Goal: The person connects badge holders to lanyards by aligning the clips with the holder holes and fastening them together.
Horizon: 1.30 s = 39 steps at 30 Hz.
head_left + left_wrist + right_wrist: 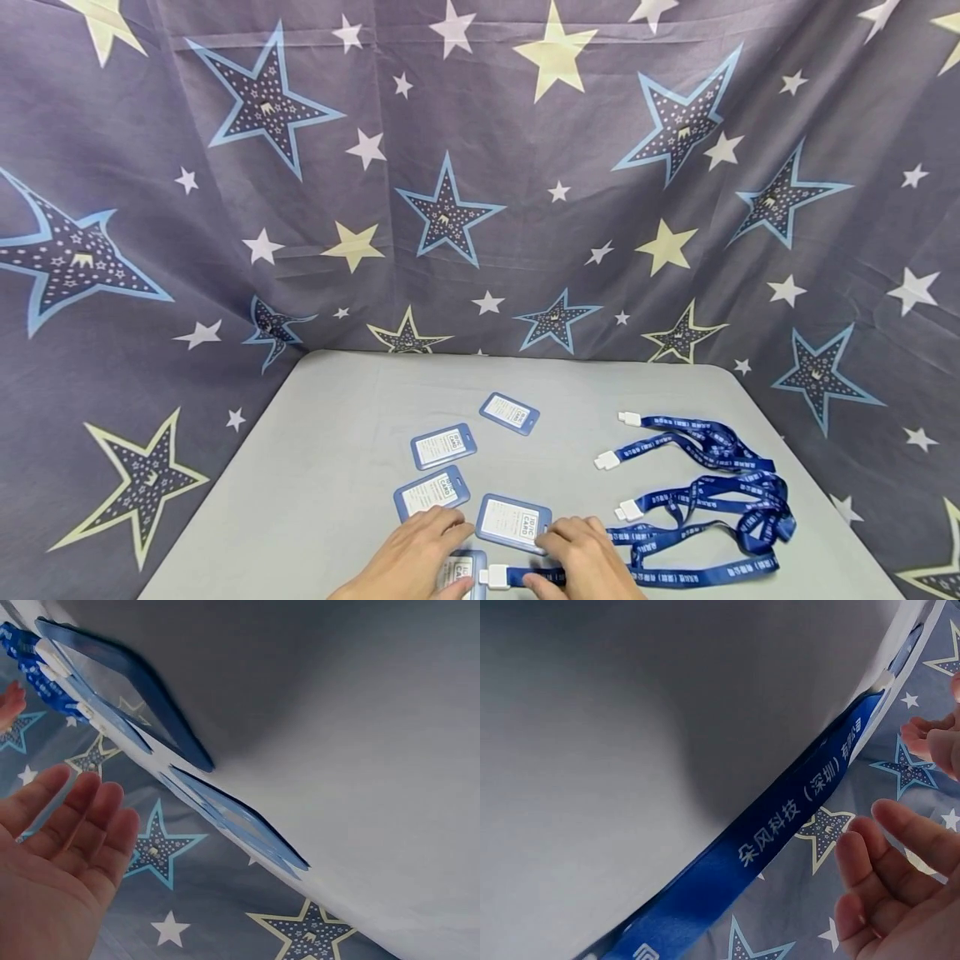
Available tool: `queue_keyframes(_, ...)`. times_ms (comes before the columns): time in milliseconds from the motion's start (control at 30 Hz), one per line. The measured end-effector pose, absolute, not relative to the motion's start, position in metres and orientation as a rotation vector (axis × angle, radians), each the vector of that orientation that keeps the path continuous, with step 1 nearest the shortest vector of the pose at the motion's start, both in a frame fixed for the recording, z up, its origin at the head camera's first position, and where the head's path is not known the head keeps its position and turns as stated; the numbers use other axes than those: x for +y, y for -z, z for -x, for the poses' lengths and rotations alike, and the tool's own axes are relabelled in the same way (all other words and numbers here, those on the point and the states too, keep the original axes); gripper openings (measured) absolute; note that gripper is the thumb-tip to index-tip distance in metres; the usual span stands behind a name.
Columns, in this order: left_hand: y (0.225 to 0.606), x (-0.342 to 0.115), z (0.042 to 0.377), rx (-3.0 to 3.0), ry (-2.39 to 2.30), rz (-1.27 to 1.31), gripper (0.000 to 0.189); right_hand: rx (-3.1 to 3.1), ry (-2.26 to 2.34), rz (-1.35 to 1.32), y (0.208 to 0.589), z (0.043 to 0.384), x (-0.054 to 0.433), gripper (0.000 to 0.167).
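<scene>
A blue ID card holder point(477, 583) with a white insert lies near the front edge in the head view, partly covered by my left hand point(420, 554). That hand hovers over it with loosely bent fingers and grips nothing. A white plastic buckle point(495, 576) on a blue lanyard point(705, 577) meets the holder's right end; whether they are joined I cannot tell. Above the lanyard strap is my right hand point(588, 560), its fingers loosely bent and apart from the strap in the right wrist view. Another card holder point(513, 522) lies between the hands, just beyond them.
Farther back on the grey table point(337, 433) lie more card holders, including one at the back point(510, 413) and one at the left point(442, 447). Several blue lanyards point(720, 450) with white buckles lie in a loose pile at the right. A star-patterned cloth point(480, 125) hangs behind.
</scene>
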State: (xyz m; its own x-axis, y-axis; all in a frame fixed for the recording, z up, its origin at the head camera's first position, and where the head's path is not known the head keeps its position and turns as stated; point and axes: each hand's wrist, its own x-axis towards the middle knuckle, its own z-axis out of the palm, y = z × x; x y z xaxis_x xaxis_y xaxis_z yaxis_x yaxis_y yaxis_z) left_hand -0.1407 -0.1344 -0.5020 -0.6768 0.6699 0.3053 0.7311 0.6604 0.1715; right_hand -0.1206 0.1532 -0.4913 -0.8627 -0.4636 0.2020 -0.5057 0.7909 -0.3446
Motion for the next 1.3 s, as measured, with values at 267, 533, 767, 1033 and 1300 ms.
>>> queue_keyframes(267,0.499,-0.127,0.143,-2.643,0.422,1.134,0.054,-2.850,-0.549,-0.739,0.492,0.120,0.160,0.050)
queue_keyframes(533,0.496,-0.124,0.144,-2.716,0.453,1.127,0.055,-2.821,-0.526,-0.722,0.491,0.121,0.165,0.050)
queue_keyframes(767,0.499,-0.124,0.144,-2.667,0.435,1.141,0.055,-2.843,-0.537,-0.677,0.489,0.121,0.170,0.044)
queue_keyframes(1033,0.499,-0.122,0.143,-2.679,0.429,1.126,0.057,-2.841,-0.476,-0.621,0.490,0.123,0.177,0.041)
queue_keyframes(1300,0.500,-0.122,0.144,-2.667,0.416,1.140,0.059,-2.853,-0.477,-0.540,0.491,0.126,0.184,0.043)
